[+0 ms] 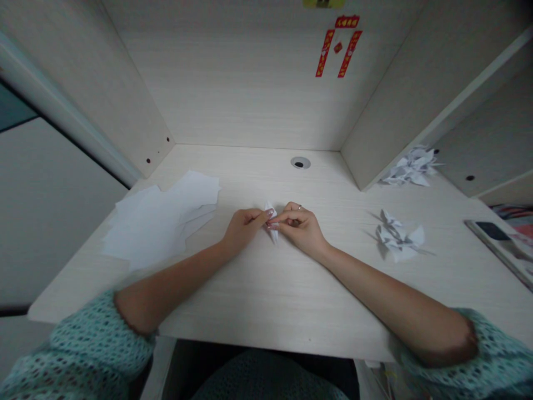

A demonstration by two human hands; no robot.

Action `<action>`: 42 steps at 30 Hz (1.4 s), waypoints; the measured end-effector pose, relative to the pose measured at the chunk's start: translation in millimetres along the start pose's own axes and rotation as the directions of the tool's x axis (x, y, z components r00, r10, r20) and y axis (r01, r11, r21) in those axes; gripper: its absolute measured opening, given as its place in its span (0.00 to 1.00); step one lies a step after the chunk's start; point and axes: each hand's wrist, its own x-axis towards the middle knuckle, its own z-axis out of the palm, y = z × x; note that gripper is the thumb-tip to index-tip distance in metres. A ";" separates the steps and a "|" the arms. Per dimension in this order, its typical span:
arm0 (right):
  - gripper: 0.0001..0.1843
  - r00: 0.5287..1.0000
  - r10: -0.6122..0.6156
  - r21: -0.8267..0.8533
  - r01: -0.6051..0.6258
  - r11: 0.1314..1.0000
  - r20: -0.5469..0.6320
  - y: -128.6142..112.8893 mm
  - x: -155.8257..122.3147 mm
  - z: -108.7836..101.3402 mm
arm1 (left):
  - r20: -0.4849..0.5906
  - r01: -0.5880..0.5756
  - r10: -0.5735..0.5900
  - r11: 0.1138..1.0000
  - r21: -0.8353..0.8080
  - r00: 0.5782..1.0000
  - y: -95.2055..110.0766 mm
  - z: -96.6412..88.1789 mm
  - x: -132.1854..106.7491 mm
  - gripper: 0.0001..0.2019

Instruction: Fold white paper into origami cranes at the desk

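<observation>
A small piece of folded white paper [272, 234], narrow and pointed at both ends, is held at the middle of the desk. My left hand [245, 226] pinches it from the left between thumb and fingers. From the right, my right hand [303, 226], with a ring on one finger, grips the same paper with thumb and fingertips. The fingertips of both hands meet over its middle and hide part of the folds.
Flat white paper sheets [162, 222] lie overlapping at the left. Several folded paper pieces [397, 238] sit at the right, and a heap of more folded paper [412, 166] lies behind them by the upright panel [387, 111]. A phone [494, 230] rests at the far right. A round cable hole [300, 163] is at the back.
</observation>
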 end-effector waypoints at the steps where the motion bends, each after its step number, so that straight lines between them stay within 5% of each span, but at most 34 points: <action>1: 0.05 1.000 0.005 0.005 -0.005 1.000 -0.005 -0.4 0.3 0.3 | -0.004 -0.002 0.002 1.000 0.000 1.000 0.4 0.3 -0.2 0.23; 13: 0.09 0.999 0.037 0.157 -0.043 0.987 0.038 0.4 3.2 1.6 | -0.034 0.006 -0.007 1.000 -0.026 0.999 -3.6 -1.9 3.8 0.19; 22: 0.10 0.999 0.051 0.120 -0.050 0.992 -0.004 3.5 4.0 2.1 | -0.058 -0.034 0.031 0.998 -0.055 0.998 -4.0 -1.8 2.6 0.14; 31: 0.13 0.961 0.264 0.344 -0.221 0.912 -0.081 1.1 2.5 4.8 | -0.050 -0.057 0.054 0.997 -0.060 0.997 -5.4 -1.7 2.6 0.15; 42: 0.17 0.949 0.297 0.319 -0.251 0.914 -0.103 -0.6 3.7 5.2 | -0.060 -0.006 0.005 1.000 -0.030 0.998 -5.8 0.0 3.0 0.16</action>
